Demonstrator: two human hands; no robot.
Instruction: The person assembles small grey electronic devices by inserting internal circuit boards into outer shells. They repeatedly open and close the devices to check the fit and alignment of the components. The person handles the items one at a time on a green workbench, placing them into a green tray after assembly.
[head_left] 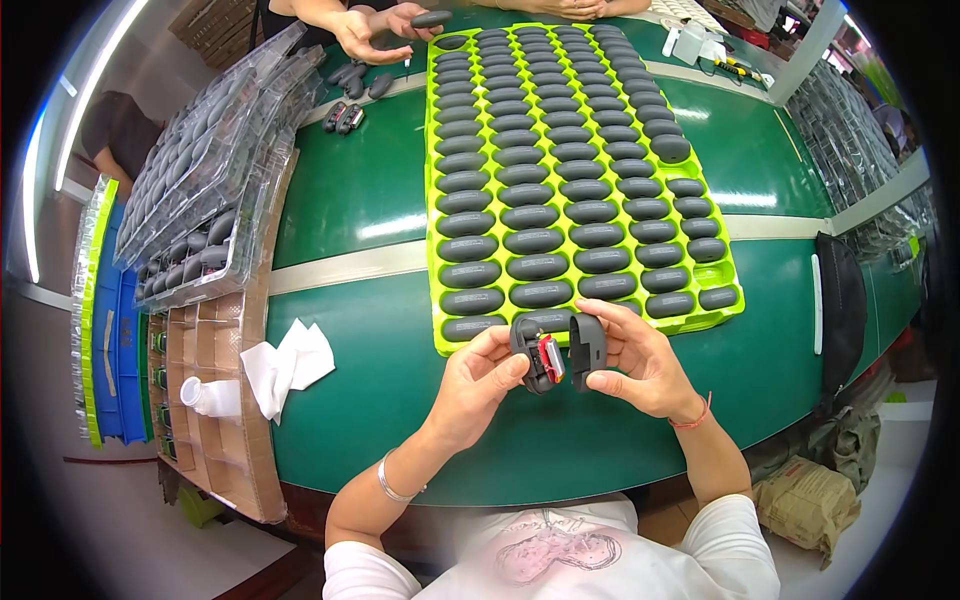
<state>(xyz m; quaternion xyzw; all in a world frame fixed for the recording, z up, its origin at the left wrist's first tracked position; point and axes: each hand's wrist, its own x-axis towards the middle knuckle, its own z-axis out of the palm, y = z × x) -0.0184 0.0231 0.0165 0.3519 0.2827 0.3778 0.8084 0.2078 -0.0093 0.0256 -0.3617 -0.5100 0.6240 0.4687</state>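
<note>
Between my hands: two case halves apart | left hand (480,375) grips open half (538,358), right hand (635,362) pinches cover (586,350) | green tray (436,330) just beyond looks nearly full, front-left slot free

Green tabletop (370,190) is being taken up by a lime tray (436,250) of grey oval casings (535,240); white tissue (290,365) and clear stacked trays (210,170) are being carried at left.

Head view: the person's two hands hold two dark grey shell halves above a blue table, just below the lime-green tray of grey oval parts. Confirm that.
Not quite: the head view shows a green table, not blue. The rest holds.
</note>
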